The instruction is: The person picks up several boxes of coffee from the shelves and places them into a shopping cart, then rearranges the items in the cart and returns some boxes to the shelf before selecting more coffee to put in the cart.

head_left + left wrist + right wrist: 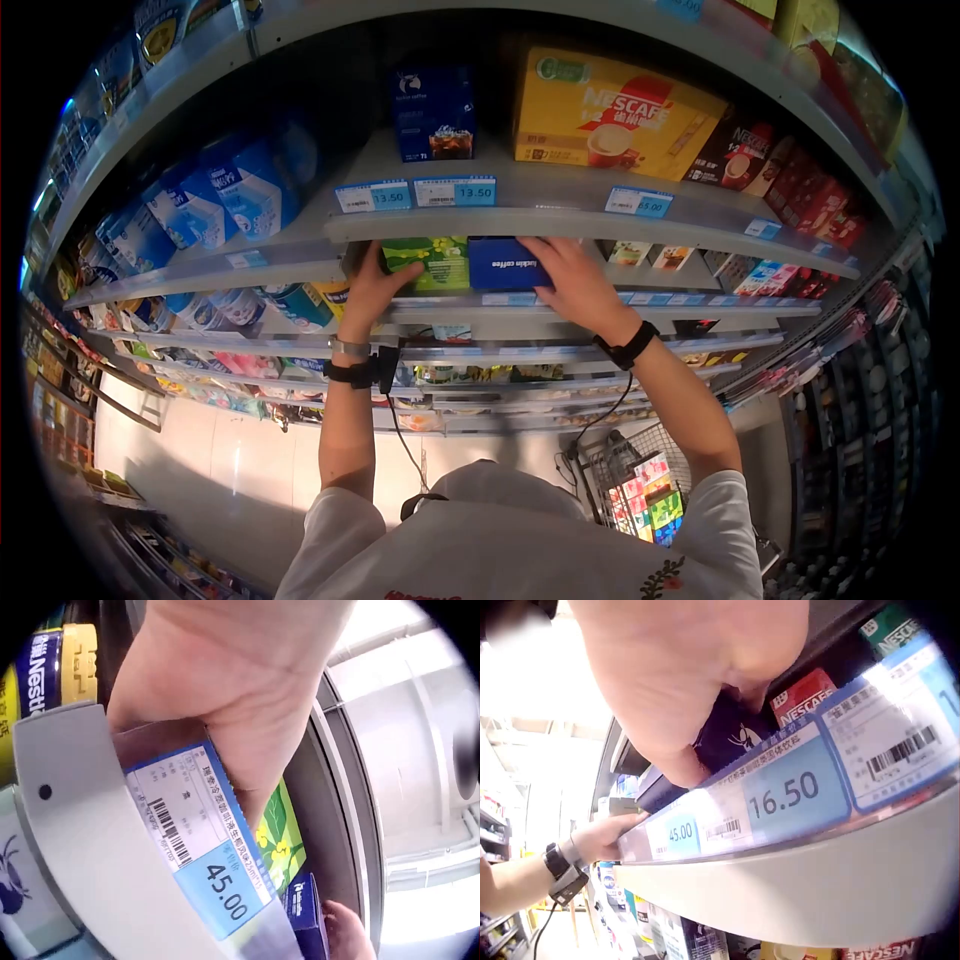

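Observation:
On a shelf below eye level, a green box [432, 264] with yellow flowers stands side by side with a blue luckin coffee box [505, 264], its lettering upside down. My left hand [372, 292] grips the green box's left side, thumb across its front and fingers behind the edge. At the other end my right hand [578, 285] holds the blue box by its right side, fingers over the upper corner and thumb lower down. The right wrist view shows the dark blue box [735, 724] partly covered by the palm. Much of the green box [279, 836] is hidden in the left wrist view.
Price tags [375, 196] line the shelf edge above, where a dark blue coffee box [433, 115] and a yellow Nescafe box [610, 110] stand. Blue canisters [245, 185] are on the left. A red Nescafe box [804, 697] sits beside my right hand. Behind is a cart [640, 480] with packages.

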Demonstrator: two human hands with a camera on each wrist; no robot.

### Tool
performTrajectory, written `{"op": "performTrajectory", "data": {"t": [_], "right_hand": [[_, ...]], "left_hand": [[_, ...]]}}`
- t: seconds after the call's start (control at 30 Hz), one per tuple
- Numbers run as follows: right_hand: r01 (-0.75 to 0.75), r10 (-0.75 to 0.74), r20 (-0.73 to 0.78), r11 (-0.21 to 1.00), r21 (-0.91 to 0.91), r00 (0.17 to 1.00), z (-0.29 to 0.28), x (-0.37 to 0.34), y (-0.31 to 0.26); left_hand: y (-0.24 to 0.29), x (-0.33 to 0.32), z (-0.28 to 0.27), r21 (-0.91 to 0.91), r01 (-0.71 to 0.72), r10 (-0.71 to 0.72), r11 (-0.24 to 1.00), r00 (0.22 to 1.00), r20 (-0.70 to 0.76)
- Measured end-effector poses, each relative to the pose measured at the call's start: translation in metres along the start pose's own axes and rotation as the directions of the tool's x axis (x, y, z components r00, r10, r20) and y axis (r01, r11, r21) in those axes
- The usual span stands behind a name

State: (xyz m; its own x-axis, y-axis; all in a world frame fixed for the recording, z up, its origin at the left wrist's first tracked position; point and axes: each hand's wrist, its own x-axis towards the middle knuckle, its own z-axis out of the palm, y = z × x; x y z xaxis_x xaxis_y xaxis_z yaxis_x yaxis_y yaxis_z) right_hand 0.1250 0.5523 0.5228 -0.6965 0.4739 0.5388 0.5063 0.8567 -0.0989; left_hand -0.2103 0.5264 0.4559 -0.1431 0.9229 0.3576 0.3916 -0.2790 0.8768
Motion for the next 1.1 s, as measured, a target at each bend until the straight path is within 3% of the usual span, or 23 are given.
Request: {"op": "performTrajectory", "data": {"t": [0.17,0.23,0.3,0.33,0.4,0.43,0.5,0.57,0.67,0.7,0.77,0.8,0.83,0.87,0.9,0.93,0.97,1.03,1.07,1.1], "right_hand": [[-0.105,0.12,-0.071,0.978,0.179,0.99,-0.004,-0.016,0.008],[-0.094,0.115,-0.143,0.985,0.142,0.983,-0.004,-0.019,0.003],[-0.125,0.147,-0.127,0.978,0.166,0.981,-0.008,-0.023,-0.005],[-0.133,0.156,-0.13,0.977,0.167,0.979,-0.009,-0.027,-0.005],[-0.061,0.086,-0.12,0.978,0.199,0.989,-0.013,-0.031,-0.003],[-0.072,0.098,-0.124,0.978,0.195,0.987,-0.015,-0.035,-0.003],[0.07,-0.035,-0.227,0.987,0.146,0.973,-0.02,-0.046,-0.012],[0.066,-0.032,-0.249,0.989,0.129,0.968,-0.03,-0.061,-0.023],[0.219,-0.146,-0.386,0.964,0.151,0.911,-0.045,-0.089,-0.029],[0.247,-0.096,-0.501,0.938,0.245,0.86,-0.042,-0.104,-0.025],[0.174,0.322,-0.596,0.761,0.625,0.735,-0.052,-0.117,-0.043],[0.081,0.519,-0.457,0.593,0.801,0.722,-0.067,-0.124,-0.045],[0.026,0.649,-0.383,0.487,0.873,0.657,-0.075,-0.134,-0.042],[-0.004,0.767,-0.245,0.307,0.952,0.594,-0.08,-0.146,-0.04],[-0.007,0.85,-0.093,0.113,0.994,0.518,-0.085,-0.161,-0.038],[-0.099,0.91,0.028,0.015,0.995,0.414,-0.083,-0.188,-0.029],[-0.059,0.948,0.074,-0.058,0.997,0.31,-0.077,-0.212,-0.021],[0.004,0.991,0.091,-0.092,0.996,0.099,-0.074,-0.261,-0.017],[0.004,0.991,0.13,-0.13,0.991,0.032,-0.077,-0.29,-0.018],[0.067,0.986,0.169,-0.169,0.983,0.016,-0.075,-0.321,-0.021]], "left_hand": [[0.017,-0.015,-0.001,-0.047,-0.049,0.052,0.998,0.996,0.075],[0.024,-0.028,0.003,0.07,-0.264,0.262,0.962,0.964,0.032],[0.024,-0.035,0.004,0.176,-0.276,0.27,0.945,0.961,0.061],[0.025,-0.04,0.006,0.184,-0.35,0.359,0.918,0.933,-0.016],[0.019,-0.046,0.011,0.188,-0.452,0.48,0.872,0.865,-0.146],[0.017,-0.049,0.01,0.181,-0.457,0.483,0.871,0.865,-0.136],[0.021,-0.058,0.007,0.297,-0.584,0.644,0.756,0.745,-0.174],[0.03,-0.072,0.006,0.212,-0.608,0.641,0.765,0.748,-0.171],[0.028,-0.101,0.003,0.046,-0.607,0.606,0.793,0.779,-0.162],[0.014,-0.117,-0.002,0.376,-0.554,0.602,0.743,0.799,-0.012],[0.009,-0.13,0.009,0.637,-0.508,0.553,0.58,0.819,0.15],[0.019,-0.132,0.022,0.151,-0.361,0.35,0.92,0.932,0.099],[0.031,-0.131,0.04,-0.368,-0.04,0.118,0.929,0.974,0.192],[0.048,-0.129,0.071,-0.474,0.166,-0.092,0.865,0.98,0.175],[0.055,-0.117,0.101,-0.484,0.252,-0.133,0.838,0.955,0.266],[0.062,-0.11,0.131,-0.476,0.374,-0.181,0.796,0.897,0.402],[0.065,-0.106,0.16,-0.445,0.488,-0.217,0.751,0.818,0.532],[0.056,-0.109,0.223,-0.403,0.52,-0.182,0.753,0.754,0.632],[0.065,-0.112,0.249,-0.369,0.526,-0.139,0.766,0.697,0.704],[0.065,-0.113,0.274,-0.349,0.543,-0.116,0.764,0.647,0.753]]}}
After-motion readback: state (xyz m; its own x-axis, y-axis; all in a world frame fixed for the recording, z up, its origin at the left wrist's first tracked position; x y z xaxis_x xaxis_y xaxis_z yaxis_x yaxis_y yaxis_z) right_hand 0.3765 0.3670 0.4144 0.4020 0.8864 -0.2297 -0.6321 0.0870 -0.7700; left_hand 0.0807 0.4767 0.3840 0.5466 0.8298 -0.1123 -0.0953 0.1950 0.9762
